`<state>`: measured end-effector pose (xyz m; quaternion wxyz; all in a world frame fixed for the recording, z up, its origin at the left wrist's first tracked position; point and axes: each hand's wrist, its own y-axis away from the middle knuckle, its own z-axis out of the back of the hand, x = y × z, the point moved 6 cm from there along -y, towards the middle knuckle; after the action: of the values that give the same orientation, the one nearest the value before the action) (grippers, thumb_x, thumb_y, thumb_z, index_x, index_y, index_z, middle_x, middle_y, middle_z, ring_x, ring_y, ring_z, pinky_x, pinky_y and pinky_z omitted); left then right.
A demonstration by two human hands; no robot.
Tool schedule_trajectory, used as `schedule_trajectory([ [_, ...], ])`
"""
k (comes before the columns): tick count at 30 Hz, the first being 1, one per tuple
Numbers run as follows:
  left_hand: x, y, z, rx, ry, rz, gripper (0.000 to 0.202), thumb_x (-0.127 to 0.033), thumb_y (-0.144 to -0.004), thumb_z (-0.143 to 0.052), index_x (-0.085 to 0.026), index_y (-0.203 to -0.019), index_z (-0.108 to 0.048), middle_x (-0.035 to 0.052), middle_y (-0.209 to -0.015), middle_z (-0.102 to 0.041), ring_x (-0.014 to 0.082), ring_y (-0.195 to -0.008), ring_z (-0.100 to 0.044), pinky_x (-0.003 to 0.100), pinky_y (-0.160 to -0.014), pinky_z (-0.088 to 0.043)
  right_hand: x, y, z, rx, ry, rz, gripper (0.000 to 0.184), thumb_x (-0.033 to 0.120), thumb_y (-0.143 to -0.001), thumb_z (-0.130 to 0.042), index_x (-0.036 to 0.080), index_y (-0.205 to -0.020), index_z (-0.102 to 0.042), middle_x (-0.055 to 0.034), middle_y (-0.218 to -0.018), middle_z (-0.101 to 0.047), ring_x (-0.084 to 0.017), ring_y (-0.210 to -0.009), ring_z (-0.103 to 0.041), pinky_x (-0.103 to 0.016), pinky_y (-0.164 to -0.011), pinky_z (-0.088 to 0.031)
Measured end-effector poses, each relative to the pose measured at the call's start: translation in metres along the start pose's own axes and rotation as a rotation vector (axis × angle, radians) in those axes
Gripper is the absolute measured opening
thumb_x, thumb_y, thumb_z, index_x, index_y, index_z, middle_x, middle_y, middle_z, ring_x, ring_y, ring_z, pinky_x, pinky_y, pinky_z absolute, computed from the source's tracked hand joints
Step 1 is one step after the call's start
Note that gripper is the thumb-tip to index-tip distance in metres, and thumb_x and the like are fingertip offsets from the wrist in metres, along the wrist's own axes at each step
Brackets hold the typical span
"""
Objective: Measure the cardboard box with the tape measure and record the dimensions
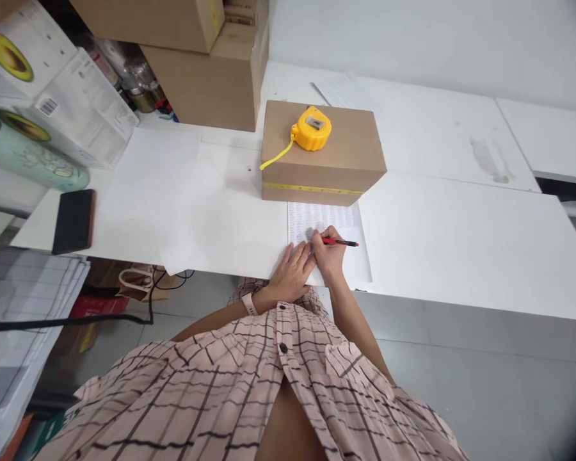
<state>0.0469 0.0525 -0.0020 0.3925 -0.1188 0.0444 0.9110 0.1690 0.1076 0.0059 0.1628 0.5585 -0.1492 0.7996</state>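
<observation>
My right hand (329,257) is closed around a red and black pen (342,242), whose writing end is down at the printed sheet (356,255). Beside it, my left hand (294,272) lies flat with fingers stretched out, across the sheet's left edge and the table. The sheet bears rows of small print, and its far part runs up to or under a brown cardboard box (324,173). On top of that box rests a yellow tape measure (313,130) with a yellow strap hanging toward the box's front left edge.
Large cardboard boxes (201,83) stand stacked at the back left. White boxes with avocado pictures (84,105), a mint-green bottle (38,153) and a dark phone (73,221) occupy the left end of the white table (461,237). More paper (348,91) lies behind the box.
</observation>
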Motion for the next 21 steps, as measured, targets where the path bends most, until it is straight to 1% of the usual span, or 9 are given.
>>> schedule_trajectory([
  [5, -0.0006, 0.0004, 0.0017, 0.006, -0.033, -0.004, 0.08, -0.045, -0.091, -0.06, -0.006, -0.155, -0.034, 0.0259, -0.166, -0.027, 0.0381, -0.157, -0.021, 0.059, -0.127, -0.014, -0.0004, -0.0002, 0.0006, -0.012, -0.017, -0.003, 0.033, 0.034, -0.083, -0.061, 0.024, -0.062, -0.038, 0.0068, -0.057, -0.041, -0.011, -0.056, -0.039, -0.027, -0.058, -0.036],
  [9, -0.0006, 0.0009, 0.0027, 0.003, -0.013, 0.002, 0.081, -0.045, -0.09, -0.062, -0.005, -0.155, -0.034, 0.0264, -0.165, -0.027, 0.039, -0.157, -0.02, 0.059, -0.128, -0.013, -0.0013, -0.0004, 0.0006, -0.01, -0.024, -0.01, 0.032, 0.036, -0.084, -0.061, 0.024, -0.063, -0.039, 0.0066, -0.058, -0.042, -0.011, -0.057, -0.04, -0.027, -0.058, -0.036],
  [15, -0.0001, 0.0009, 0.0024, -0.003, -0.026, 0.003, 0.078, -0.047, -0.091, -0.059, -0.009, -0.155, -0.034, 0.0246, -0.166, -0.028, 0.0375, -0.157, -0.02, 0.059, -0.127, -0.015, -0.0008, -0.0005, 0.0005, 0.0, -0.021, -0.017, 0.033, 0.035, -0.082, -0.061, 0.025, -0.062, -0.037, 0.0067, -0.057, -0.04, -0.011, -0.056, -0.039, -0.027, -0.057, -0.036],
  [18, -0.0004, 0.0008, 0.0029, 0.0, -0.046, 0.003, 0.079, -0.047, -0.09, -0.061, -0.008, -0.154, -0.036, 0.0248, -0.165, -0.029, 0.0382, -0.156, -0.022, 0.058, -0.127, -0.015, 0.0012, -0.0002, 0.0017, -0.013, -0.009, -0.016, 0.033, 0.036, -0.084, -0.06, 0.025, -0.062, -0.038, 0.0067, -0.057, -0.041, -0.011, -0.056, -0.039, -0.027, -0.058, -0.036],
  [21, -0.0005, 0.0008, 0.0035, 0.0, -0.05, 0.006, 0.08, -0.046, -0.09, -0.061, -0.007, -0.154, -0.035, 0.0254, -0.165, -0.028, 0.0386, -0.156, -0.022, 0.058, -0.127, -0.015, 0.0038, 0.0005, 0.0022, -0.015, -0.024, -0.004, 0.031, 0.033, -0.083, -0.06, 0.025, -0.062, -0.038, 0.0069, -0.057, -0.041, -0.011, -0.056, -0.039, -0.027, -0.058, -0.035],
])
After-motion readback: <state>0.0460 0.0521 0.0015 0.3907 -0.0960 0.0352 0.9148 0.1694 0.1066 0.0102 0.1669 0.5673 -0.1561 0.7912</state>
